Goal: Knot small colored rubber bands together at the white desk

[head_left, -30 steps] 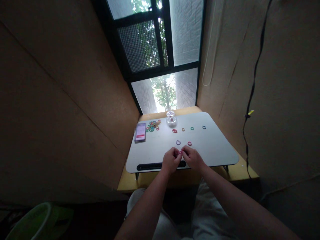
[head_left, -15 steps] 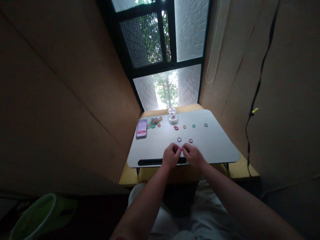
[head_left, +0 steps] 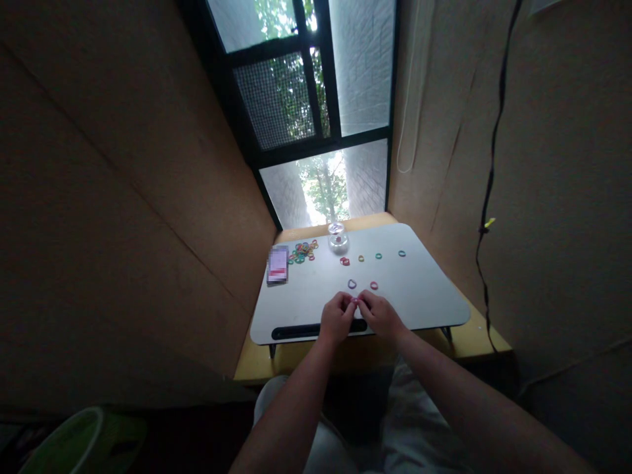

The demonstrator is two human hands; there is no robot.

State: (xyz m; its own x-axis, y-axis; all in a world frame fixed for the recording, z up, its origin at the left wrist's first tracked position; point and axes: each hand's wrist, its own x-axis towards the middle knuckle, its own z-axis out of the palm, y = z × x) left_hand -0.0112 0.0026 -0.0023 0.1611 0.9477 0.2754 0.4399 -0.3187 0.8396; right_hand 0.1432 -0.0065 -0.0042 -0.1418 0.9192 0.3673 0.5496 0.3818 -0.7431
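Over the front of the white lap table [head_left: 306, 303], my left hand [head_left: 338, 316] and my right hand [head_left: 379, 315] meet at the fingertips, both closed on a small pink band [head_left: 354, 300]. Just beyond them lie a purple band [head_left: 352, 284] and a pink-red band [head_left: 374, 286]. Farther back, a row holds red bands [head_left: 344, 261], a yellow band [head_left: 361, 259], a green band [head_left: 378, 256] and a blue-green band [head_left: 401, 253]. A pile of mixed coloured bands [head_left: 302, 251] sits at the back left.
A clear jar [head_left: 338, 238] stands at the table's back edge. A phone [head_left: 278, 264] lies at the left, and a black slot [head_left: 296, 330] runs along the front edge. A dark cord [head_left: 488, 178] hangs at the right. A green basket [head_left: 74, 441] is on the floor at lower left.
The camera view has shifted slightly, so the table appears lower and a little to the left. Both hands keep the same pinch on the pink band.
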